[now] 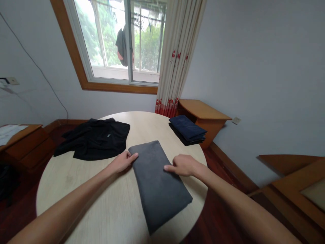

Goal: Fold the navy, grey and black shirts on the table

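Note:
A dark grey garment (158,183), folded into a flat rectangle, lies slantwise on the round light-wood table (101,210). At its far left edge is my left hand (124,161), thumb on top and the other fingers around or beneath the cloth. My right hand (182,165) pinches the right edge, its thumb lying on the upper face and its fingers curled at the side. What kind of garment it is cannot be made out in this fold.
A black garment (101,139) with a small white mark lies loosely spread at the far left. Folded dark blue and black clothes (188,128) are stacked near the right rim. Behind stand a wooden desk (203,110) and a curtain (175,54); a wooden cabinet (27,145) is left.

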Available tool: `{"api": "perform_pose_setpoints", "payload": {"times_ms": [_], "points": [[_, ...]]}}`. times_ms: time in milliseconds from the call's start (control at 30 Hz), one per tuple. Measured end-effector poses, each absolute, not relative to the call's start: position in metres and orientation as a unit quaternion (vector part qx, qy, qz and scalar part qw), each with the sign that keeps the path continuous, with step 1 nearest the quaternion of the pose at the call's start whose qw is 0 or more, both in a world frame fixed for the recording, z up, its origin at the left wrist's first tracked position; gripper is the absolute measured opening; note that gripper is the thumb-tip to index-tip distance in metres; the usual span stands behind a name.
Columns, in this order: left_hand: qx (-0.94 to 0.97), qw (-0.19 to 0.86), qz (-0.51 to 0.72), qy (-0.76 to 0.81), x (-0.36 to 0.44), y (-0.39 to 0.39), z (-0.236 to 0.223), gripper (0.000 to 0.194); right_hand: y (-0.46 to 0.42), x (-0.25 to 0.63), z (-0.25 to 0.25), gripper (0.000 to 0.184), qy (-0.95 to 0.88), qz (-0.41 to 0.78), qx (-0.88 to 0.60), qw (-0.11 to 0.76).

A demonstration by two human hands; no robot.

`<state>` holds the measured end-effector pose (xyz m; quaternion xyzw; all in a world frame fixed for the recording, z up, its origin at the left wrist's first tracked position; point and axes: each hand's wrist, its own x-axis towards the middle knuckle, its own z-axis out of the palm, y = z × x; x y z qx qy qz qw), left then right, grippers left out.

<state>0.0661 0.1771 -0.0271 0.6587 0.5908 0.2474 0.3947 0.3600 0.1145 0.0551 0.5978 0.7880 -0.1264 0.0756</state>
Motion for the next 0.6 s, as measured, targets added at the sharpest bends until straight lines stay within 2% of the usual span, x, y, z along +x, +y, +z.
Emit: {"api": "perform_pose_setpoints", "payload": {"times_ms": [100, 167, 233, 333, 467, 600], "points": [[0.595, 0.462, 0.313, 0.579, 0.089, 0.202, -0.037, 0.047, 0.162, 0.360, 0.036, 0.053, 0.746, -0.174, 0.643, -0.032], [0.575, 0.482, 0.378, 0.543, 0.102, 0.209, -0.038, 0.042, 0.185, 0.360, 0.020, 0.042, 0.711, -0.263, 0.642, -0.117], [0.567, 0.502, 0.439, 0.484, 0.110, 0.208, -0.033, 0.040, 0.201, 0.360, 0.004, 0.034, 0.661, -0.369, 0.609, -0.237], [0.569, 0.532, 0.497, 0.382, 0.116, 0.200, -0.021, 0.045, 0.209, 0.361, -0.011, 0.041, 0.558, -0.526, 0.505, -0.395], [0.565, 0.574, 0.519, 0.286, 0.120, 0.192, -0.009, 0.054, 0.205, 0.367, -0.012, 0.052, 0.475, -0.654, 0.406, -0.426], [0.532, 0.613, 0.523, 0.260, 0.129, 0.187, -0.015, 0.065, 0.197, 0.374, 0.007, 0.058, 0.464, -0.621, 0.383, -0.502]]}}
